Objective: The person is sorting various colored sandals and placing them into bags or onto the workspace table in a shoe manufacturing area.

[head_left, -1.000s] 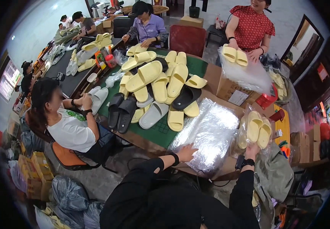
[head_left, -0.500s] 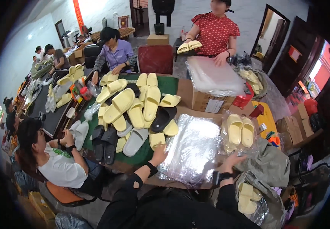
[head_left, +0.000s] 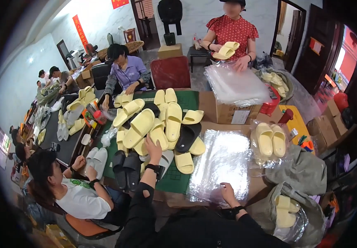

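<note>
- Left hand (head_left: 153,144) reaches into the heap of yellow slippers (head_left: 153,124), fingers touching one; a firm grasp cannot be told.
- Right hand (head_left: 228,193) rests flat, released, on the clear plastic bags (head_left: 222,163).
- Both lie on the counter (head_left: 211,103).

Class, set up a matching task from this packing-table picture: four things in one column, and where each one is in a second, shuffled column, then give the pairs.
Things
1. left hand
2. right hand
3. bagged pair of yellow slippers
4. stack of clear bags

Places
A. flat on the cardboard in front of the person
B. reaching into the pile of loose slippers
C. on the near edge of the clear bags
D. right of the clear bags, by the grey sack

Pairs: 1-B, 2-C, 3-D, 4-A
</note>
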Available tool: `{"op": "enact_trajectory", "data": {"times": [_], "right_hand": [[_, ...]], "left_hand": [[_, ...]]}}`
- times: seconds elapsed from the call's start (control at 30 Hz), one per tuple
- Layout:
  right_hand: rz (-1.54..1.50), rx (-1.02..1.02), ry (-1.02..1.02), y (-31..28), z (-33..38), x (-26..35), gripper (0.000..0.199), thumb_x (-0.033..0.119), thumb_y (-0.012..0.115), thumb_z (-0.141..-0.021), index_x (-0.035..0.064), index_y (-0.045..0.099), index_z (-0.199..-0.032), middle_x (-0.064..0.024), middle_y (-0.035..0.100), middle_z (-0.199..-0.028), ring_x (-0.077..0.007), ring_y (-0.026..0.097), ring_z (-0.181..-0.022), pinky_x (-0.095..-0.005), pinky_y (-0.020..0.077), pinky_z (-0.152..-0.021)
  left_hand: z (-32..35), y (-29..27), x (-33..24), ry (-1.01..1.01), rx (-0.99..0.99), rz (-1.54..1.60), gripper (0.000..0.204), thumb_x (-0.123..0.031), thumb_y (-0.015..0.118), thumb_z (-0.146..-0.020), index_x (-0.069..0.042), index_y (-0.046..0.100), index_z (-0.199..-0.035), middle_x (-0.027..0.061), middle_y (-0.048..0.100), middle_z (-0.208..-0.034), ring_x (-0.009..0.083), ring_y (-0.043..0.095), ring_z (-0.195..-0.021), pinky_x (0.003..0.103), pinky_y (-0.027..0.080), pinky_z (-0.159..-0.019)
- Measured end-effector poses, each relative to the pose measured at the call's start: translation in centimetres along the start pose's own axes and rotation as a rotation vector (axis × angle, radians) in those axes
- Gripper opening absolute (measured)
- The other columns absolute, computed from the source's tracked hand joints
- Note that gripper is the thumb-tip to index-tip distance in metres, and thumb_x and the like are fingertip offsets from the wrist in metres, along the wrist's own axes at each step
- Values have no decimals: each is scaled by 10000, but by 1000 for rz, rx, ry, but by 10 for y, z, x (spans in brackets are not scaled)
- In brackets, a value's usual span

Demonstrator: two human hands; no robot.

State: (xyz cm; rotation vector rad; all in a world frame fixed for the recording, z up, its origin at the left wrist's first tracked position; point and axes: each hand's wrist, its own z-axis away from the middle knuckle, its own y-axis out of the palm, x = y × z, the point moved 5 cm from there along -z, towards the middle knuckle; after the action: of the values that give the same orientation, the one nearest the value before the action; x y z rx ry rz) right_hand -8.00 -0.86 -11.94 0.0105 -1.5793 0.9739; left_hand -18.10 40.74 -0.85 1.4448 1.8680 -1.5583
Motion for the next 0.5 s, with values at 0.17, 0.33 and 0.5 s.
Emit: {"op": "enact_trajectory", "data": {"times": [0.17,0.33,0.5], "right_hand": [[175,58,-158,10,7,9,255,151,532,-752,16,568,-966,-182,546,-974,-339,513,-925,-393,423,-811],[328,130,-98,27,11,23,301,151,533,-735,28,547,-1009,-155,522,-1037,-345,506,-944,-409,423,-812],[446,177,-72,37,16,14,406,167,539,-720,46,489,-1104,-138,484,-1106,-341,489,-990,-453,402,-826]], "left_hand": [[-30,-9,4,-199,-72,-23,646,-182,544,-817,-76,193,-1349,290,190,-1329,434,196,-1224,484,194,-998],[-55,-15,37,-168,-167,88,670,-162,553,-814,-39,161,-1345,275,221,-1327,386,288,-1196,403,255,-985],[-70,-7,41,-447,-103,569,627,-139,590,-797,27,228,-1282,186,511,-1096,253,499,-966,311,381,-827]]}}
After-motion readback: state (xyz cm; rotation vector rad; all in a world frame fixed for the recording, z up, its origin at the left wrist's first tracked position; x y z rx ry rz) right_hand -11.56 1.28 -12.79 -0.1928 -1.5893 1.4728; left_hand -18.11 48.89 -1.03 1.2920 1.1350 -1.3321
